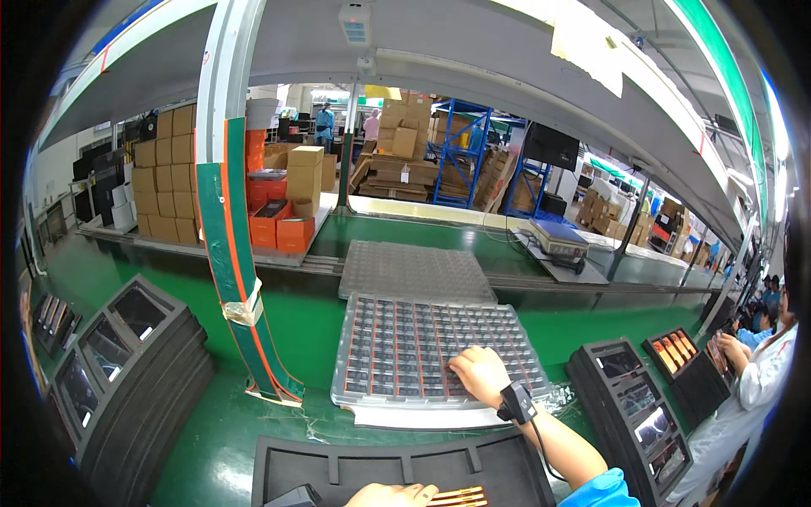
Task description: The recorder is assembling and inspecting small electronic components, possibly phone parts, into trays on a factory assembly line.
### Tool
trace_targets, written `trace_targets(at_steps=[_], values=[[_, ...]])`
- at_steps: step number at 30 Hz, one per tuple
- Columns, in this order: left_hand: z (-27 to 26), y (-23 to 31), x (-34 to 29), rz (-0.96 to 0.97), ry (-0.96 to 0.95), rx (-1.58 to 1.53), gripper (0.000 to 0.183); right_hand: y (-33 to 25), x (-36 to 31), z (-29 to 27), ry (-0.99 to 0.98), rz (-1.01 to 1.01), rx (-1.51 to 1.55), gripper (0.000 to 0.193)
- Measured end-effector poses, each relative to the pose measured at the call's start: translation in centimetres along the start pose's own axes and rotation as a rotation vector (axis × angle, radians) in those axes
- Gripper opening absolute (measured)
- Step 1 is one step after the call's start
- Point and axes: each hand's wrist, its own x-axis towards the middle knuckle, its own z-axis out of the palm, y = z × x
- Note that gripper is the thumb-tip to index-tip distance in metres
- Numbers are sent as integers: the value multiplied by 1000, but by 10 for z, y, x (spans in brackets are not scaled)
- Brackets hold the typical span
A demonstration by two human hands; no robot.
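Note:
My right hand (480,372), with a black strap and small device (516,403) at its wrist, reaches over a clear plastic tray (340,372). Rows of small dark parts (405,338) fill the tray's pockets. Its fingers are closed and point down at the right-hand rows; whatever is between them is hidden. Low in the picture, my left hand (393,496) is closed at the edge of a flat piece with gold-orange stripes (460,497), partly cut off by the frame. Both lie over a black foam tray (397,469) with compartments.
Stacked black foam trays holding flat dark pieces stand at left (144,380) and right (638,406). A second clear tray (414,270) lies behind the first. A green post (241,253) rises at left. Beyond are a scale (559,241) and orange boxes (270,228). A co-worker (748,397) works at right.

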Motion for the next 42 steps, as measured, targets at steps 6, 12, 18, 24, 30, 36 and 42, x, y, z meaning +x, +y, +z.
trace_targets(at_steps=[6, 12, 18, 24, 30, 36, 42], values=[[0, 0, 1, -4, -14, 2, 47, 9, 10, 14, 98, 121, 100, 19], [-1, 1, 1, -16, -39, 13, 47, 9, 3, 15, 47, 87, 38, 19], [-1, -1, 0, -2, -17, 11, 48, 12, 12, 12, -51, 53, -25, 18], [1, -2, -1, 6, -12, 5, 50, 10, 12, 9, -87, -51, -112, 17], [1, -1, -1, 1, -25, 12, 50, 24, 25, 8, 10, 109, 105, 16], [2, -1, 0, -2, -25, 17, 48, 29, 28, 25, 17, 179, 135, 16], [-3, -1, 2, -14, -66, 28, 51, 28, 31, 21, -73, 148, 81, 17]])
